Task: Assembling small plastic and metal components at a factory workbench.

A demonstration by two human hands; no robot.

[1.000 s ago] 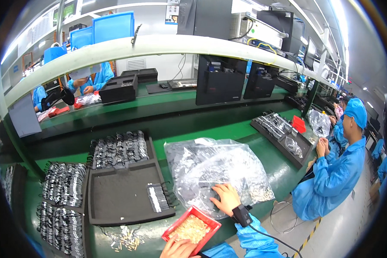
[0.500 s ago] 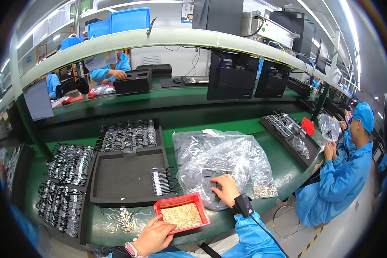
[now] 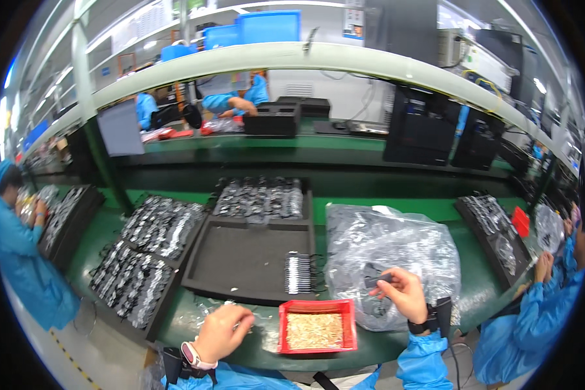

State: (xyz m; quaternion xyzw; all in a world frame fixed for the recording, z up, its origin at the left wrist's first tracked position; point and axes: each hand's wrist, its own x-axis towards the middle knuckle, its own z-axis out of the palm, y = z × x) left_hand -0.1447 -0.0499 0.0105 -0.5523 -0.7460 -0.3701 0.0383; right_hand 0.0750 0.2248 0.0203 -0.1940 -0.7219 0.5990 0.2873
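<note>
My right hand [image 3: 404, 296] is over the clear plastic bag [image 3: 409, 240], thumb and fingers closed on a small dark part [image 3: 374, 275], whose kind I cannot make out. Left of the red bin [image 3: 284, 328], my left hand [image 3: 222, 330] is above the bench with its fingers curled together. Whatever those fingers may hold is too small or hidden to tell. Inside the bin lie many small, thin, pale yellowish pieces [image 3: 314, 330]. Beyond my left hand, a black foam tray [image 3: 250, 257] holds a row of silver-and-black parts [image 3: 298, 273] at its right side.
More trays filled with silver-and-black parts [image 3: 162, 224] stand at the left and behind. A co-worker in blue [image 3: 26, 260] is at the far left, another [image 3: 523, 325] at the right. A pale shelf beam [image 3: 344, 58] crosses above the green bench [image 3: 260, 351].
The view has swung left, so the bench appears further right. My left hand has left the red bin and is now to its left. My right hand has lifted a dark part from the bag.
</note>
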